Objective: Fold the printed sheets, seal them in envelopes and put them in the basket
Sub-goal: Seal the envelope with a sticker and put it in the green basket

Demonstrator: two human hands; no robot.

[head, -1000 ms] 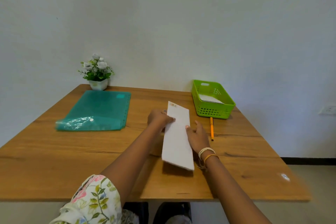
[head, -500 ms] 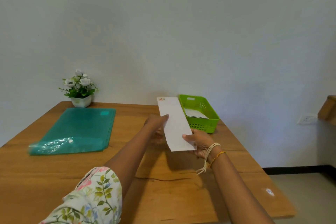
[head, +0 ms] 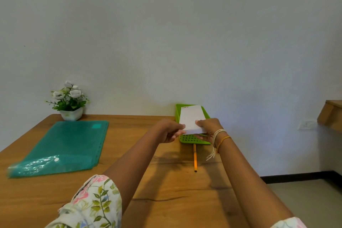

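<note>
Arms reach forward; left hand [head: 169, 131] and right hand [head: 208, 128] pinch a white paper envelope [head: 191, 119] above the green plastic basket [head: 192, 139].

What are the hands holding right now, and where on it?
Both hands hold the white envelope at its near end: left hand on the left edge, right hand on the right.

We see bare bench [head: 166, 200] along the near edge; a folder [head: 61, 146] blocks the left side, a pen [head: 195, 157] lies near the right edge.
</note>
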